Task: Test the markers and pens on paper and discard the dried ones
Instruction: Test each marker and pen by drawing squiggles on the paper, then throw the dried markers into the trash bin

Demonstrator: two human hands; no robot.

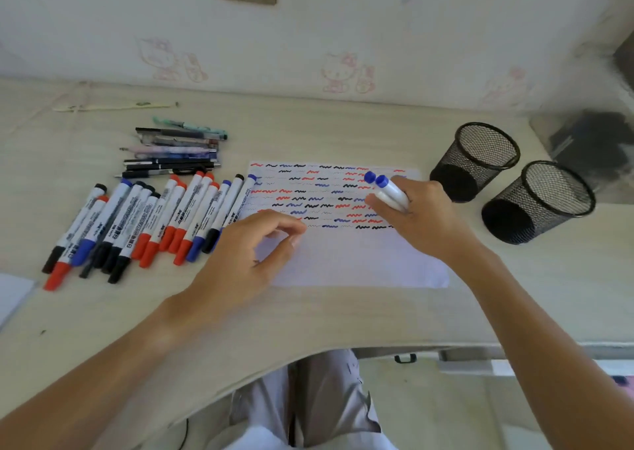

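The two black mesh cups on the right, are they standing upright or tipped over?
Upright. Both mesh cups rest on their bases on the desk, open rims facing up. Nothing shows inside.

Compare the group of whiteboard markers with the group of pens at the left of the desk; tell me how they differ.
The whiteboard markers have thick white barrels with red, blue or black caps; the pens are thin, mostly dark. The markers slant in a fanned row; the pens lie nearly level, stacked one behind another. The markers lie nearer the person, the pens farther back toward the wall. Both groups lie flat on the desk, left of the paper, touched by neither hand.
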